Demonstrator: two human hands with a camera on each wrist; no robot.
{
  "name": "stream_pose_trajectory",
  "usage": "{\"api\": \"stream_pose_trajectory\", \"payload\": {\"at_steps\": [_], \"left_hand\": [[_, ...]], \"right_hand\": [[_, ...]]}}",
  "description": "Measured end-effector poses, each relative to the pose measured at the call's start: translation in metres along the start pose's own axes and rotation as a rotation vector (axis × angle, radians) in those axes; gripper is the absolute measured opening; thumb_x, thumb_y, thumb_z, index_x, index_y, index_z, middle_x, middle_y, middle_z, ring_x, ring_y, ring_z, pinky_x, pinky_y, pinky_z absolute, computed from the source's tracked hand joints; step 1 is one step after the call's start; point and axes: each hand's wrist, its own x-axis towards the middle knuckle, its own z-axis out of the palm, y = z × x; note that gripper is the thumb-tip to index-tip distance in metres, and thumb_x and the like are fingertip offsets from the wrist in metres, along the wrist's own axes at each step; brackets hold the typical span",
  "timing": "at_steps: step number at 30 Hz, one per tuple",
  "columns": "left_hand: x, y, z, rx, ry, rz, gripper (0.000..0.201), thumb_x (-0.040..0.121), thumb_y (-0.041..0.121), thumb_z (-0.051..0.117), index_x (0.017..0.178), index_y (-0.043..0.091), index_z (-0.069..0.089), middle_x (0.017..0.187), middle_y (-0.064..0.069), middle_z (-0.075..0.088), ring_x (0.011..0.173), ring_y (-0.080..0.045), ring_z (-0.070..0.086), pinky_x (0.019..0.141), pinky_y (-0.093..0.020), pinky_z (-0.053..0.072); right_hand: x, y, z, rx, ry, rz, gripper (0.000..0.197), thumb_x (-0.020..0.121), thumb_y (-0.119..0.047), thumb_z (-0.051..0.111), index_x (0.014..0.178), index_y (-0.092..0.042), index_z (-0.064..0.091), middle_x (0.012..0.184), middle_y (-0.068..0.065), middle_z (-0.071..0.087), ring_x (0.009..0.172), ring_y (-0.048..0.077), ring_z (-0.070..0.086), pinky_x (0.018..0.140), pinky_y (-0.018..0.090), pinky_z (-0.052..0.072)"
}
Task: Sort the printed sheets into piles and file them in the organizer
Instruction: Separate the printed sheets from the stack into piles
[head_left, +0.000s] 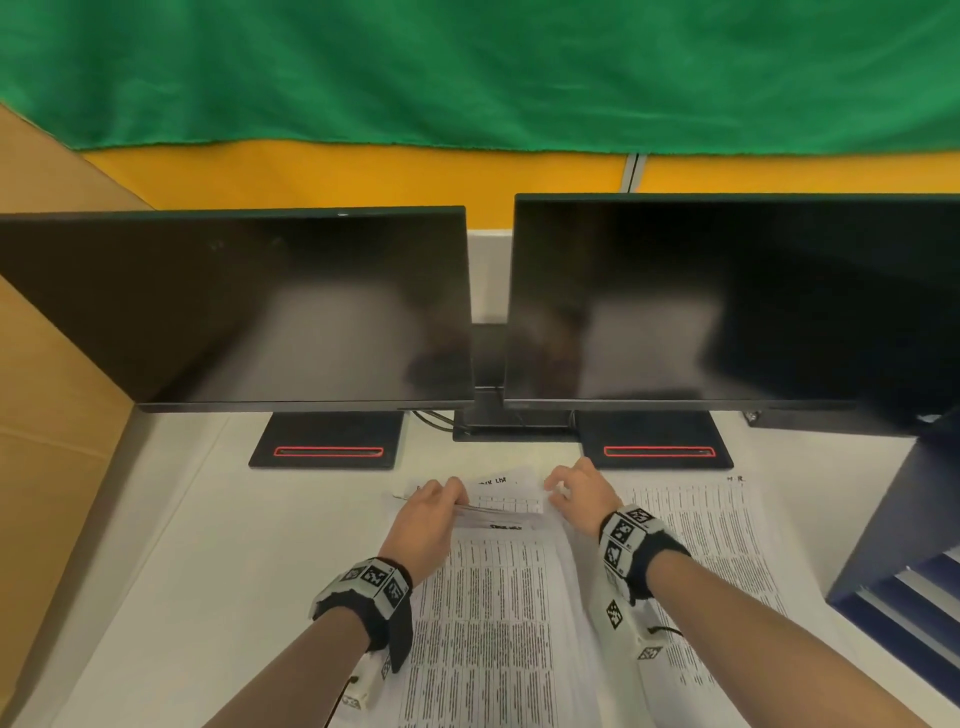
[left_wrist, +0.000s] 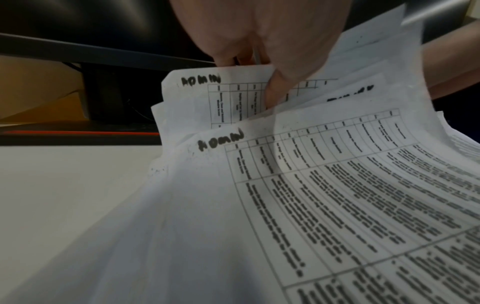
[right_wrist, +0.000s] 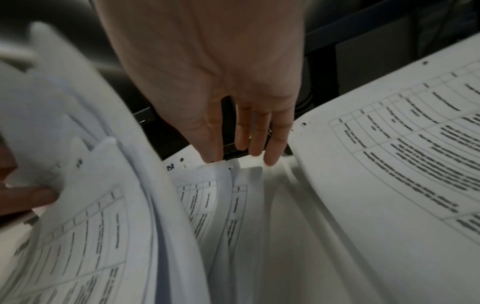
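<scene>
A stack of printed table sheets (head_left: 493, 623) lies in the middle of the white desk. My left hand (head_left: 435, 499) pinches the far edges of several lifted sheets (head_left: 501, 505). In the left wrist view its thumb (left_wrist: 275, 90) presses on a sheet marked "ADMIN" (left_wrist: 233, 98), and another "ADMIN" sheet (left_wrist: 324, 195) lies below. My right hand (head_left: 575, 491) reaches over the stack's far right corner. Its straight fingers (right_wrist: 255, 133) touch the top edge of the lower sheets (right_wrist: 207, 185). A second pile (head_left: 717, 551) lies to the right. The dark blue organizer (head_left: 893, 540) stands at the right edge.
Two dark monitors (head_left: 249, 306) (head_left: 727, 296) stand just behind the sheets, their black bases (head_left: 327, 441) (head_left: 657, 441) close to my fingers. A brown cardboard panel (head_left: 47, 415) borders the desk (head_left: 218, 571) on the left.
</scene>
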Motion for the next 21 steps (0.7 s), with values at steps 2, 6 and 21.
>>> {"api": "stream_pose_trajectory", "payload": {"at_steps": [2,6,21], "left_hand": [[-0.002,-0.002,0.000,-0.017,0.011,0.003,0.034,0.088,0.001,0.050,0.110,0.026,0.043,0.098,0.004,0.052,0.085,-0.011,0.051,0.072,-0.018,0.042],[-0.004,-0.002,0.001,0.036,0.043,0.104,0.024,0.088,0.001,0.052,0.099,0.022,0.055,0.092,0.004,0.060,0.089,-0.009,0.045,0.073,-0.019,0.041],[-0.003,0.000,0.008,0.105,0.011,0.150,0.013,0.083,0.009,0.054,0.088,0.021,0.055,0.097,0.007,0.064,0.100,-0.014,0.054,0.104,-0.033,0.031]], "right_hand": [[0.004,0.000,0.003,-0.066,0.031,-0.011,0.019,0.090,-0.021,0.055,0.108,-0.019,0.060,0.116,0.003,0.043,0.108,0.019,0.049,0.094,0.030,0.044],[0.004,-0.001,0.005,-0.118,0.027,-0.034,0.010,0.087,-0.023,0.059,0.096,-0.019,0.058,0.113,0.001,0.045,0.109,0.017,0.046,0.093,0.034,0.046],[-0.033,-0.013,-0.014,0.676,-0.397,-0.043,0.012,0.088,-0.025,0.064,0.080,-0.017,0.065,0.074,-0.003,0.072,0.071,0.011,0.066,0.079,0.027,0.052]]}}
